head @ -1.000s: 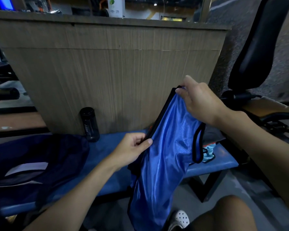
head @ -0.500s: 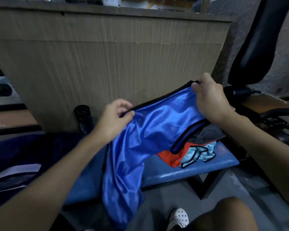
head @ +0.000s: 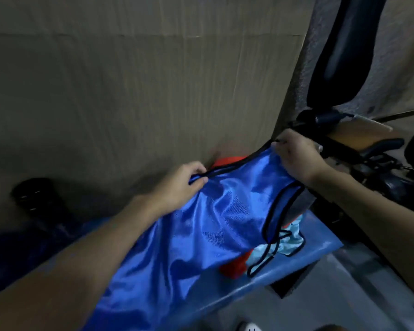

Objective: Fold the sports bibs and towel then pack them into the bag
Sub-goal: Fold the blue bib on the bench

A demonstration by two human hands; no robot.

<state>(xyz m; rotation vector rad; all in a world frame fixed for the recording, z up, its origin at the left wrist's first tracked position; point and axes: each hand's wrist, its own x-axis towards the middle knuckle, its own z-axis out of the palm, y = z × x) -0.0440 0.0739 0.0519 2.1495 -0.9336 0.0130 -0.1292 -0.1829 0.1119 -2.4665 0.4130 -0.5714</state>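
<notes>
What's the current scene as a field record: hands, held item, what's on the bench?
left hand: pinches the black-trimmed top edge of the blue bib
right hand: pinches the same edge, further right
blue bib: spread between both hands, draped over the blue bench, lower part hanging off the front
under the bib: orange bib, light blue bib, both crumpled
behind left: black bottle, blurred, by the wooden panel
fold state: not yet folded
</notes>
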